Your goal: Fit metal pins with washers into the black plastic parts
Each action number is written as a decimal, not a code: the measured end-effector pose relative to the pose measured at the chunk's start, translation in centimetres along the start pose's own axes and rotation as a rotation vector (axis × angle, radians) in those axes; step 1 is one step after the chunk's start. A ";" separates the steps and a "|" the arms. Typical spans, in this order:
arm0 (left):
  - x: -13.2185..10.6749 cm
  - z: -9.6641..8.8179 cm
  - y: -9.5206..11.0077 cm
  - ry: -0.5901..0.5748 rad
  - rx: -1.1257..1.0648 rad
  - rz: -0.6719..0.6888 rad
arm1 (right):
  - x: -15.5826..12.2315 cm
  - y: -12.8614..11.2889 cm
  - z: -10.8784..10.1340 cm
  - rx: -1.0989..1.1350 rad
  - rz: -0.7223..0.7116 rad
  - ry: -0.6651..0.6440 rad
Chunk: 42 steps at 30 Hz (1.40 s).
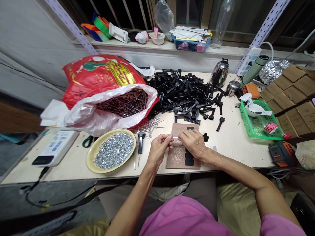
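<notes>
My left hand (158,146) pinches a thin silvery metal rod (175,137) between thumb and forefinger. The rod's other end disappears under the curled fingers of my right hand (193,142), which rests over a brown board (176,157); what those fingers grip is hidden. Along the board's right side lies a column of flat black pads (189,162). Left of my left hand, a black plastic part with a rod in it (140,144) lies on the table. Beside it, a yellow bowl (90,164) is full of small metal pieces (114,150).
A large red bag (91,75) lies open, full of dark thin rods (125,101). Behind the board spreads a heap of black plastic parts (184,91). Loose rods (150,126) lie near the bowl. On the right are a green basket (246,121) and stacked cardboard boxes (295,95).
</notes>
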<state>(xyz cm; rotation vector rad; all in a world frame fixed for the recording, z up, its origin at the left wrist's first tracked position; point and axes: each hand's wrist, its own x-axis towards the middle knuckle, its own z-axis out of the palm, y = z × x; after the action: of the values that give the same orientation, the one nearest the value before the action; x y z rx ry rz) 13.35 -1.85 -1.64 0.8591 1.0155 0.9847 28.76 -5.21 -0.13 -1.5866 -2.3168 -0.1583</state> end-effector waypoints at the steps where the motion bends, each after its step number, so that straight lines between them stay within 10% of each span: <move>1: 0.0 0.0 0.0 -0.007 0.005 -0.004 | 0.0 0.0 -0.1 -0.006 -0.003 -0.012; 8: -0.1 0.1 0.3 -0.007 0.022 -0.021 | 0.2 -0.3 -1.4 0.156 0.201 -0.265; 29: 0.2 0.3 0.3 -0.038 -0.212 -0.189 | -1.9 1.1 -0.7 0.033 0.090 0.117; 42: 0.4 -0.2 -7.7 -0.155 1.166 0.661 | -4.3 9.0 1.1 -0.212 0.220 -0.108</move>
<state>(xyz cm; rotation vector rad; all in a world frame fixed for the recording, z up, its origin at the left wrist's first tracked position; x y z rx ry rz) 15.11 -3.91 -8.87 2.3039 1.1721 0.7682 38.22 -5.40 -3.39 -1.9863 -2.2453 -0.2797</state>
